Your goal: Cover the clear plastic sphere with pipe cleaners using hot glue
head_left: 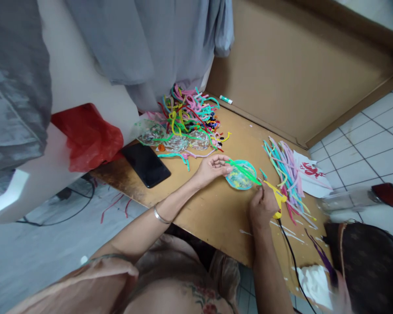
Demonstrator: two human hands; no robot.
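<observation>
My left hand (213, 169) pinches one end of a bright green pipe cleaner (244, 170), which stretches taut-looking across to my right hand. Closed round a yellow hot glue gun (275, 196), my right hand (263, 207) also meets the strip's other end at its fingertips; whether it grips that end is hard to see. Below the strip lies a round clear disc (239, 182) with a turquoise rim and yellow and white flecks. Just right of the disc is a short teal piece (263, 173).
Coloured pipe cleaners (190, 104) heap at the back left, beside round clear discs (199, 140) and a black phone (147, 165). A loose bundle (288, 165) lies right. The glue gun's black cord (293, 253) runs toward me, past a brown bag (367, 266) and white tissue (314, 283).
</observation>
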